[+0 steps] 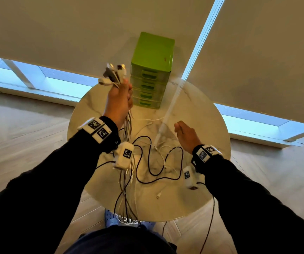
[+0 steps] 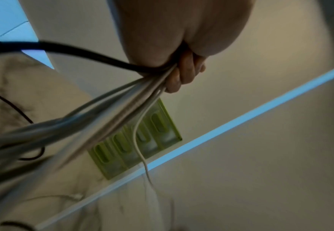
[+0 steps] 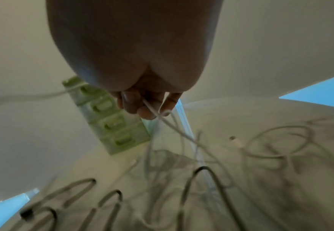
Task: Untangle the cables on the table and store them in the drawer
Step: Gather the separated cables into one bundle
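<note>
Left hand [image 1: 119, 99] fingers [image 2: 184, 73] are curling round a cable bundle [image 2: 107, 109], plugs [image 1: 113, 74] sticking up above the table [image 1: 202, 107]. Right hand [image 1: 185, 133] fingers [image 3: 130, 104] are pinching a white cable [image 3: 174, 126]. Loose cables [image 1: 153, 162] are lying below; the green drawer unit [image 1: 152, 70] is standing behind.

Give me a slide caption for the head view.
Left hand grips a bundle of white cables above the round marble table beside the green plastic drawer unit.
</note>
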The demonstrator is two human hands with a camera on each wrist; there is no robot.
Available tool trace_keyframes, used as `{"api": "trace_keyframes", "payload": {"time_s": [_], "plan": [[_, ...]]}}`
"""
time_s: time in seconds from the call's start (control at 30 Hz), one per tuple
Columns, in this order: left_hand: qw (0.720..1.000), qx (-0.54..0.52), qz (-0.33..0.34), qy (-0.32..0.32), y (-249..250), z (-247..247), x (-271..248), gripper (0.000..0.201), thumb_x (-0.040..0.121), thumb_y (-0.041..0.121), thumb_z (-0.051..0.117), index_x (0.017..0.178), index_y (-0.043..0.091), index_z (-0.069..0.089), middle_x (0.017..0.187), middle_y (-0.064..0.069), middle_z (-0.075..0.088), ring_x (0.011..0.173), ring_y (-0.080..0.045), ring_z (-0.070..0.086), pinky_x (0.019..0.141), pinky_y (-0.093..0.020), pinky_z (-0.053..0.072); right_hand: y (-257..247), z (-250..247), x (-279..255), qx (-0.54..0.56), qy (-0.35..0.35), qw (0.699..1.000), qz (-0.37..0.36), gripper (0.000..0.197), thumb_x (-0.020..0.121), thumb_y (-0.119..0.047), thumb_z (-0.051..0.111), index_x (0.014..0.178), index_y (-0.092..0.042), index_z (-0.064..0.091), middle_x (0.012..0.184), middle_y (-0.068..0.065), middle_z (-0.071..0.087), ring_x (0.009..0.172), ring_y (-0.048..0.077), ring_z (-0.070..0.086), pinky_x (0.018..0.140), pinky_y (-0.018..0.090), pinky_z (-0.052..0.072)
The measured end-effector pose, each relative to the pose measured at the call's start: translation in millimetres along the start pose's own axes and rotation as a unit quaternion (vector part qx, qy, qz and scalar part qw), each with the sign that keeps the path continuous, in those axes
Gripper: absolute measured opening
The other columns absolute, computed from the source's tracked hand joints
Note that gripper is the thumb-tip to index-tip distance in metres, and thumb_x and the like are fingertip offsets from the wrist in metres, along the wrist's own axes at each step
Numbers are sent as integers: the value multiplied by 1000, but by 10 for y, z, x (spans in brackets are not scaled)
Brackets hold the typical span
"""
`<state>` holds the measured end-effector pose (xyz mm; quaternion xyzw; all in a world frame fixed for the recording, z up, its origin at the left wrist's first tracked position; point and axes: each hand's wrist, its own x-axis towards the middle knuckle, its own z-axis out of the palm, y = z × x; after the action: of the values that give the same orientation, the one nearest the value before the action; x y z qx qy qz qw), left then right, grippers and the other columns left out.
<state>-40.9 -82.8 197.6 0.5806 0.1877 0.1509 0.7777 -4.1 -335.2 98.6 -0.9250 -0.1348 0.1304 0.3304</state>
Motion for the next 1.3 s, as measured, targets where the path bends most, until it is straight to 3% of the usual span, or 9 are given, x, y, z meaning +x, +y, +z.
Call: {"api": "trace_keyframes", "payload": {"time_s": [0.1, 0.27, 0.37, 0.5, 0.77, 0.93, 1.07, 1.2, 1.3], "plan": [[994, 90, -35, -56, -252, 106, -176, 31, 106, 36, 44, 83, 19, 55, 64, 6, 40, 52, -8, 33, 50, -22, 29, -377, -93, 155, 43, 56, 997, -23, 28, 107, -37, 34, 88, -20, 47, 66, 1, 54, 59, 22, 48, 59, 33, 38], [988, 119, -80, -49, -467, 241, -244, 43, 103, 51, 43, 85, 16, 60, 60, 6, 39, 52, -12, 36, 52, -27, 30, -906, -116, 140, 32, 32, 991, -126, 27, 108, -34, 33, 94, -17, 49, 70, -5, 54, 60, 12, 50, 58, 27, 39], [983, 131, -103, -72, -447, 270, -192, 49, 96, 62, 46, 78, 18, 59, 59, 5, 35, 49, -12, 33, 49, -27, 28, -1018, -67, 100, 10, 3, 986, -167, 28, 108, -33, 33, 107, -14, 54, 88, 4, 64, 73, 21, 60, 66, 34, 46], [989, 98, -105, -31, -414, 263, -107, 34, 100, 36, 49, 69, 20, 50, 54, 4, 37, 47, -13, 31, 49, -28, 26, -1048, -32, 43, -22, -17, 980, -196, 30, 108, -35, 32, 105, -14, 52, 86, 6, 64, 71, 24, 59, 66, 39, 46], [994, -20, -83, 61, 48, 72, 168, 35, 104, 22, 40, 69, 20, 44, 63, 2, 43, 37, -3, 30, 40, -18, 24, -449, 50, -118, -17, -139, 982, -128, 27, 108, -36, 31, 89, -23, 45, 69, -11, 49, 60, 5, 45, 63, 26, 35], [995, -31, -39, 83, 214, -130, 199, 32, 104, 27, 42, 73, 23, 44, 60, 8, 43, 44, -4, 28, 44, -19, 22, -85, -15, 73, -102, -188, 974, -71, 35, 106, -44, 28, 96, -19, 50, 74, 5, 59, 69, 27, 58, 69, 36, 45], [996, 13, -4, 83, 194, -173, 139, 30, 104, 28, 46, 75, 23, 50, 65, 7, 45, 47, -3, 32, 47, -20, 25, -116, -73, 275, -94, -115, 988, -43, 28, 107, -36, 33, 89, -22, 50, 76, 11, 65, 73, 32, 65, 74, 41, 52], [994, 101, 7, 46, -11, -124, 15, 31, 101, 32, 53, 71, 23, 56, 64, 4, 51, 52, -8, 39, 51, -25, 32, -560, -174, 402, -1, -25, 998, -64, 31, 107, -35, 32, 90, -20, 52, 65, -4, 63, 66, 16, 68, 69, 29, 48], [990, 139, -28, 4, -200, -31, -96, 29, 100, 38, 54, 78, 20, 62, 68, -3, 53, 58, -16, 42, 55, -30, 34, -935, -250, 372, 38, -5, 993, -112, 32, 108, -34, 33, 92, -17, 55, 66, -2, 63, 65, 15, 68, 65, 22, 47]]}}
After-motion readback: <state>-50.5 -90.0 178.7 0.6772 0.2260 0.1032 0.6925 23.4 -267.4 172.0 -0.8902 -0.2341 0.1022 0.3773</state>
